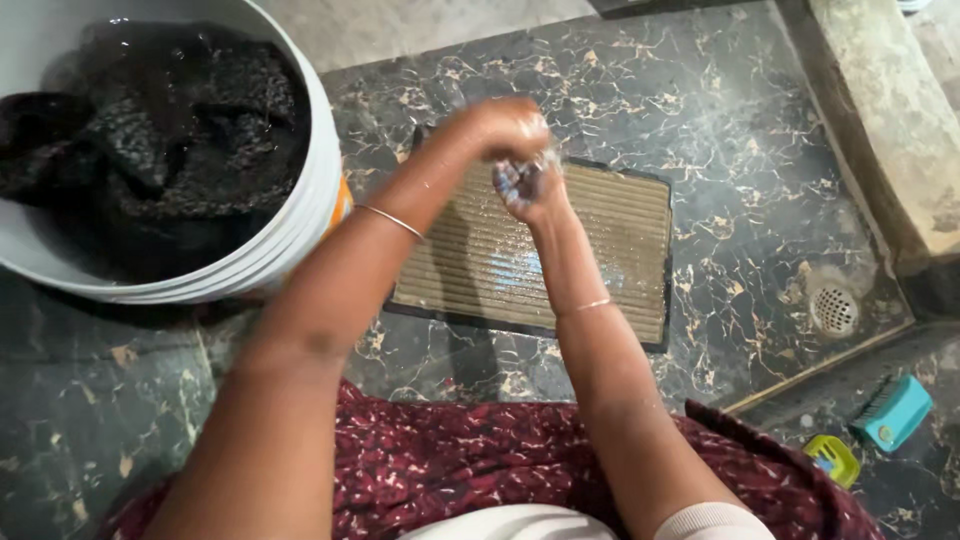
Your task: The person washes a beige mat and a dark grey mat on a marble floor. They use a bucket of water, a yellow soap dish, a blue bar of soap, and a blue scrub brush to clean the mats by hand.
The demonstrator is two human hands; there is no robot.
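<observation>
My left hand (505, 125) and my right hand (527, 188) are pressed together above a ribbed tan washboard mat (620, 240) on the dark marbled floor. Both are wet and closed around a small bluish-grey item (510, 180), which is blurred and mostly hidden by my fingers; it looks like a bit of cloth. My left fist sits on top and my right hand is cupped under it. Each wrist carries a thin bangle. My maroon patterned garment (480, 460) fills the bottom of the view.
A white bucket (320, 190) at the upper left holds dark soaked cloth (170, 120) in water. A round floor drain (833, 308) lies at the right, a raised stone step (890, 110) beyond it. A teal scrubbing brush (893, 412) and a yellow-green object (832, 458) lie at the lower right.
</observation>
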